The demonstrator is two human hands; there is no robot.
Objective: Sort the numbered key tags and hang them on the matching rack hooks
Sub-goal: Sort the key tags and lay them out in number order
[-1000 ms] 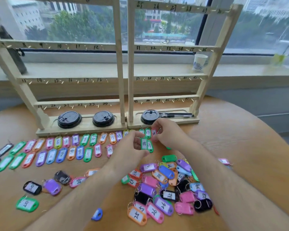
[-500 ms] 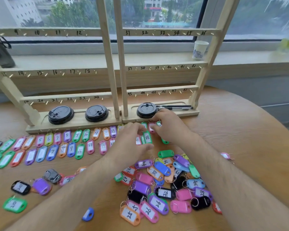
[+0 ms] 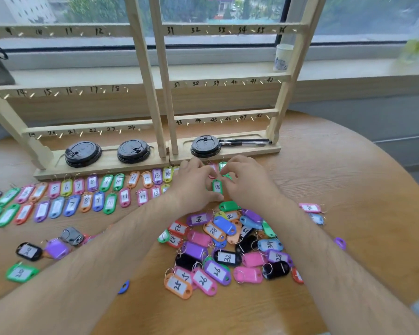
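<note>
Two sorted rows of key tags (image 3: pixel 82 194) run in from the table's left edge to the left hand (image 3: pixel 194 184), whose bent fingers cover the rows' end. Its thumb touches green tag 18 (image 3: pixel 217 187) (grip unclear). At that tag's 3 o'clock the right hand (image 3: pixel 247 182) curls over tags beside the rack base (image 3: pixel 252 151), hold unclear. The unsorted pile (image 3: pixel 228 250) lies at 6 o'clock, with bare tabletop (image 3: pixel 348 189) further right.

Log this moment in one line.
stage: sorting | left grip, right grip: flanking green plastic key tag numbered 18, hold unclear | pale wooden hook rack: visible hooks bare
</note>
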